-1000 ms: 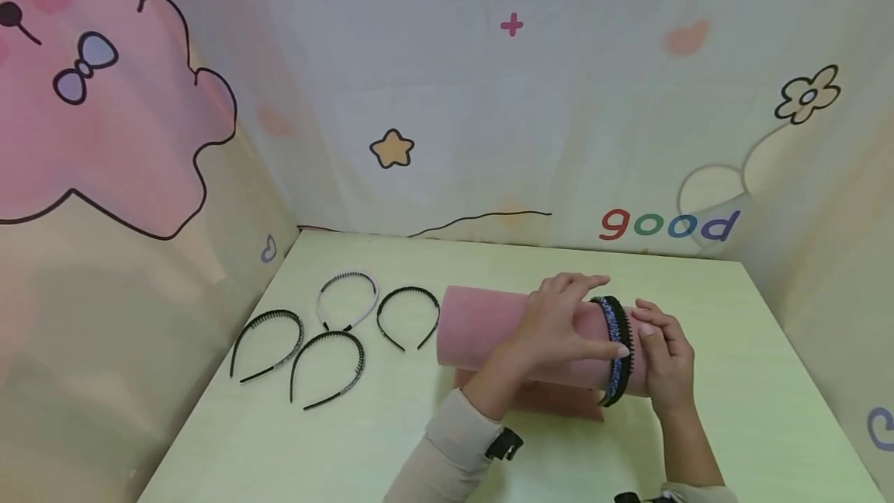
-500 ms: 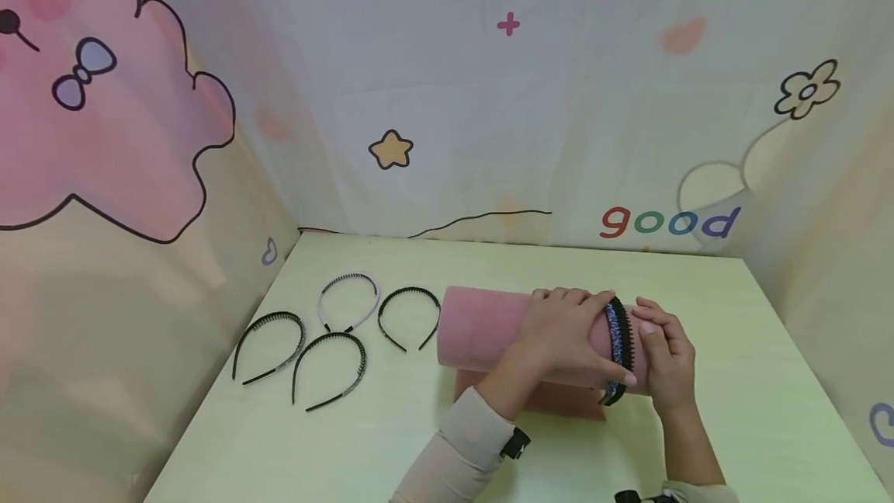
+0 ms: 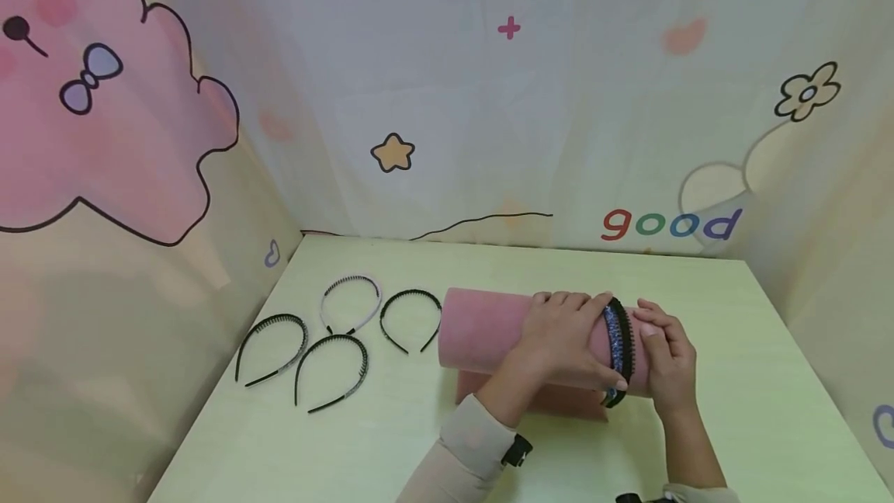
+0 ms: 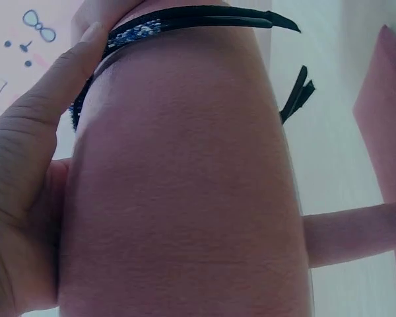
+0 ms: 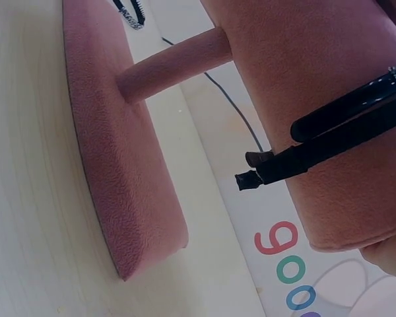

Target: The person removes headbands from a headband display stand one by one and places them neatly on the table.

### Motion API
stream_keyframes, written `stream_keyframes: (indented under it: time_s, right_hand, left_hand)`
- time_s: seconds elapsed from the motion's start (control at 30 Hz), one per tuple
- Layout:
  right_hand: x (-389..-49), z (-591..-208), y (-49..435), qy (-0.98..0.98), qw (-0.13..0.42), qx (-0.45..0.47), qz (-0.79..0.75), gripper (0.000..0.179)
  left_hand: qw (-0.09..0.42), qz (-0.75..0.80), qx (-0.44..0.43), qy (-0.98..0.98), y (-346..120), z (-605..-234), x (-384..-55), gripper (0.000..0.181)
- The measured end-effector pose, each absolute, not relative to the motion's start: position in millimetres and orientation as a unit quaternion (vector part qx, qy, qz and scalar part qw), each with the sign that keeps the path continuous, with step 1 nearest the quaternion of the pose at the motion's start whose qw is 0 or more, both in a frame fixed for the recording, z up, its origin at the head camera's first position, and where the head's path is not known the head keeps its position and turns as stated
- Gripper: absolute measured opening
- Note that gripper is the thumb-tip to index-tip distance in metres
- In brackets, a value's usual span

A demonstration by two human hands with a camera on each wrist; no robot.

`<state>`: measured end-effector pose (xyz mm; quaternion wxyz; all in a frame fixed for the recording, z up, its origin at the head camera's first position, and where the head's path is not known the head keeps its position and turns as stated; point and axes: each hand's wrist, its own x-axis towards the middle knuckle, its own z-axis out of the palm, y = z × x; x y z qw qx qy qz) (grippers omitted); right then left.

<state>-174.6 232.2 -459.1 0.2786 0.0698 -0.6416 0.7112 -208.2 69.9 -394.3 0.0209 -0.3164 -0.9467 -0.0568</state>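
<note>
L hand (image 3: 562, 336) is curved over the pink roll (image 3: 482, 328), fingers bent round its top, thumb on the near side of the blue glitter hairband (image 3: 615, 336); index tip is v. close to the band's upper edge, contact hard to tell. Said band sits round the roll nr its R end, btwn both hands, w/ a black toothed hairband (image 3: 628, 340) alongside. R hand (image 3: 668, 355) grips the roll's end. 4 other hairbands (image 3: 365, 363) lie on the table (image 3: 230, 456), well to the L.

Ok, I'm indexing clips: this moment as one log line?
left hand: thumb on blue glitter headband | right hand: holds pink roll | black headband: on roll, beside blue | loose headbands: four, on table
</note>
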Motion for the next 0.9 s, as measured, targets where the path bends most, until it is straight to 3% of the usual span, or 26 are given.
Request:
stream_keyframes:
  time_s: [0.9]
  right_hand:
    - [-172, -457, 233, -0.667, 0.268, 0.047, 0.693, 0.022]
  left_hand:
    - [0.055, -0.127, -0.307, -0.942, 39, -401, -206, 0.110]
